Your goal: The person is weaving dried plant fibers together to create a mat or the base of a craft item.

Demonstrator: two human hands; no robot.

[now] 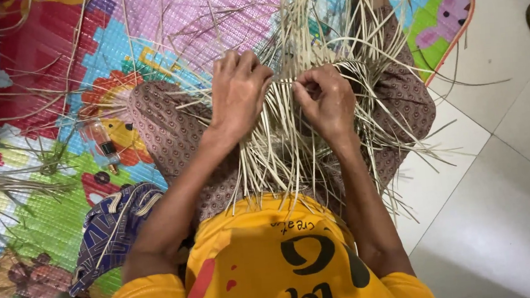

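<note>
A loose bundle of pale straw strips (307, 43) fans out over my lap, partly woven at the middle. My left hand (239, 92) lies flat on the strips with its fingers curled down into them. My right hand (326, 99) is closed, pinching a few strips between thumb and fingers. The two hands sit side by side, a narrow gap of strips between them. My knees in brown patterned trousers (167, 129) show on both sides beneath the straw.
A colourful play mat (34, 67) covers the floor at left and top, with loose strips scattered on it. A small bottle (103, 145) lies by my left knee. Blue patterned cloth (115, 226) sits lower left. White floor tiles (506, 198) lie at right.
</note>
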